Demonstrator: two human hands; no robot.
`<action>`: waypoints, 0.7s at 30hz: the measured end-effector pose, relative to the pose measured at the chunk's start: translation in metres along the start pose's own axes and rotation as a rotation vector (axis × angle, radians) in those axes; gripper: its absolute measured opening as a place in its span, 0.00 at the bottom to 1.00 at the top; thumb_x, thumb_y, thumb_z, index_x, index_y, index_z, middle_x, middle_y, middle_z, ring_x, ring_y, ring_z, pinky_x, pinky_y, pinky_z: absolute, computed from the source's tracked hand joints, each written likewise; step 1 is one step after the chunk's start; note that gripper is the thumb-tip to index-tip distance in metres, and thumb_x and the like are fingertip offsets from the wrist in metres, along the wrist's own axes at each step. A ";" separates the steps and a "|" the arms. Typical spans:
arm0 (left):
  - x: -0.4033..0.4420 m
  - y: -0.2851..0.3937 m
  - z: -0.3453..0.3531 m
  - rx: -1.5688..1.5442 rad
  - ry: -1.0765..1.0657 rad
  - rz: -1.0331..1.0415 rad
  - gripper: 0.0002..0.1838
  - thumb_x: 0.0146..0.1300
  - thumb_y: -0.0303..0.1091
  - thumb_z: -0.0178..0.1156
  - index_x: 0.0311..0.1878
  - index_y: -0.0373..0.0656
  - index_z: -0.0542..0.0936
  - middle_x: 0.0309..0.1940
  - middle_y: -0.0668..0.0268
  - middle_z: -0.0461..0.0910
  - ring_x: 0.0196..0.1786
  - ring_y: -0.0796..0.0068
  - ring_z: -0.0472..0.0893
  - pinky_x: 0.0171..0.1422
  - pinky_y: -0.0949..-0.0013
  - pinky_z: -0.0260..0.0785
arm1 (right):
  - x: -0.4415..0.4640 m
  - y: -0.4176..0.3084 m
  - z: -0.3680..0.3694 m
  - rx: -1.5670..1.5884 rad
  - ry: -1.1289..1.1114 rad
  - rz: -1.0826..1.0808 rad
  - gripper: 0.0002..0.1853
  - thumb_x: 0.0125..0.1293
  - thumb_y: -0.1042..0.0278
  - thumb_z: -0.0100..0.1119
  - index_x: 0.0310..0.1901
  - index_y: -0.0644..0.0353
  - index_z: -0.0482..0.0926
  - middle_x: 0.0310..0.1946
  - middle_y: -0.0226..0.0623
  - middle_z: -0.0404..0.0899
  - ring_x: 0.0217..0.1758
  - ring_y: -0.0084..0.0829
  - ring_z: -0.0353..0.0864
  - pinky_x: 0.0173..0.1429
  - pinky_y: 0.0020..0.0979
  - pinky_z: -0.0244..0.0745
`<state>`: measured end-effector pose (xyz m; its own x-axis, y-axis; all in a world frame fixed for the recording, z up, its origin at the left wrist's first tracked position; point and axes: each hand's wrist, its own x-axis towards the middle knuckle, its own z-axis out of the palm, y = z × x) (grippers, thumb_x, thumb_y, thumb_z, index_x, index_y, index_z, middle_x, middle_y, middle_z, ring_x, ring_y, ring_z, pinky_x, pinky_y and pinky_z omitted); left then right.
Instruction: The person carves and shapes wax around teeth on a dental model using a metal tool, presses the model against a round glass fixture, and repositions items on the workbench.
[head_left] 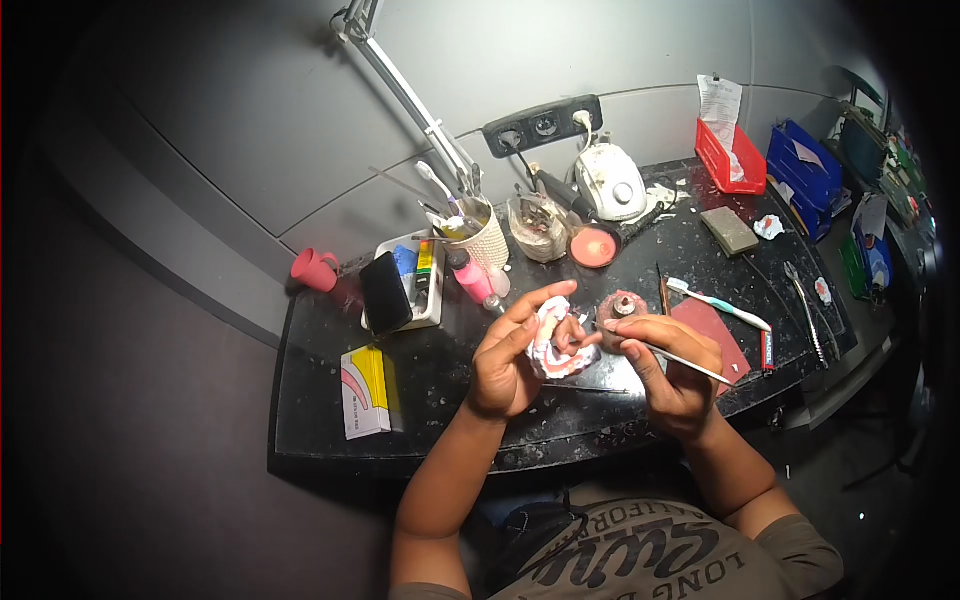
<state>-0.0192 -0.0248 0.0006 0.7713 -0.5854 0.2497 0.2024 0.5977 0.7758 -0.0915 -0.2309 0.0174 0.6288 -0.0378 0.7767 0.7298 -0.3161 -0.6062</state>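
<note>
My left hand is wrapped round a white plaster dental model with pink material along its arch, held up above the front of the bench. In my right hand is a slim, pale-handled dental hand tool, gripped like a pen. Its tip points left towards the model; whether it touches cannot be made out. Just behind my right fingers stands a round, pinkish pot with a metal top. A flat pink sheet lies to the right, partly behind that hand.
On the black bench are a toothbrush, a yellow-and-white box, a phone, a tool holder, a pink bottle and a white device with a knob. Red and blue bins stand back right.
</note>
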 end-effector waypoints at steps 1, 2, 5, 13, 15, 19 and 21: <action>0.000 0.000 0.001 0.012 -0.011 0.043 0.32 0.79 0.41 0.52 0.75 0.25 0.63 0.43 0.53 0.80 0.50 0.63 0.81 0.71 0.56 0.72 | -0.001 0.001 -0.001 -0.007 0.020 0.000 0.06 0.66 0.83 0.68 0.44 0.70 0.86 0.41 0.47 0.90 0.44 0.41 0.92 0.51 0.36 0.85; 0.000 -0.004 -0.007 0.039 -0.044 0.065 0.34 0.78 0.40 0.57 0.77 0.26 0.61 0.53 0.50 0.80 0.54 0.65 0.82 0.71 0.58 0.72 | -0.001 0.002 -0.001 -0.015 0.041 0.001 0.06 0.67 0.83 0.67 0.44 0.70 0.86 0.41 0.47 0.90 0.44 0.40 0.92 0.52 0.36 0.85; -0.004 -0.004 0.002 0.168 -0.012 0.116 0.36 0.76 0.39 0.63 0.77 0.28 0.61 0.60 0.46 0.79 0.60 0.64 0.82 0.71 0.60 0.72 | 0.000 -0.003 -0.003 -0.017 0.058 0.009 0.06 0.68 0.82 0.66 0.45 0.70 0.86 0.42 0.47 0.90 0.45 0.40 0.92 0.53 0.37 0.84; -0.001 -0.029 -0.002 0.734 -0.013 0.573 0.32 0.62 0.23 0.76 0.63 0.39 0.66 0.74 0.38 0.69 0.75 0.56 0.74 0.85 0.50 0.54 | -0.003 -0.014 0.012 -0.043 0.030 -0.079 0.10 0.67 0.83 0.66 0.49 0.70 0.85 0.44 0.50 0.89 0.48 0.46 0.91 0.53 0.38 0.86; -0.002 -0.033 -0.004 0.719 -0.019 0.574 0.32 0.61 0.23 0.76 0.62 0.40 0.66 0.74 0.34 0.68 0.80 0.50 0.68 0.88 0.45 0.42 | -0.006 -0.013 0.021 -0.035 0.021 -0.112 0.11 0.65 0.83 0.69 0.49 0.70 0.85 0.45 0.51 0.88 0.47 0.45 0.92 0.52 0.38 0.86; 0.000 -0.036 -0.007 0.832 0.013 0.719 0.30 0.63 0.25 0.75 0.60 0.41 0.66 0.72 0.33 0.70 0.78 0.46 0.70 0.88 0.43 0.44 | -0.011 -0.010 0.031 -0.085 0.036 -0.186 0.12 0.63 0.82 0.71 0.49 0.69 0.85 0.45 0.49 0.88 0.47 0.46 0.92 0.53 0.39 0.87; 0.000 -0.039 -0.009 0.880 0.035 0.791 0.32 0.65 0.39 0.77 0.60 0.39 0.65 0.68 0.32 0.74 0.76 0.47 0.73 0.86 0.43 0.48 | -0.012 -0.011 0.034 -0.100 0.037 -0.186 0.13 0.63 0.80 0.72 0.49 0.69 0.86 0.45 0.48 0.88 0.48 0.46 0.92 0.56 0.41 0.87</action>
<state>-0.0217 -0.0430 -0.0350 0.5141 -0.1987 0.8344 -0.8133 0.1960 0.5478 -0.0974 -0.1947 0.0091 0.4738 -0.0036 0.8806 0.8011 -0.4135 -0.4327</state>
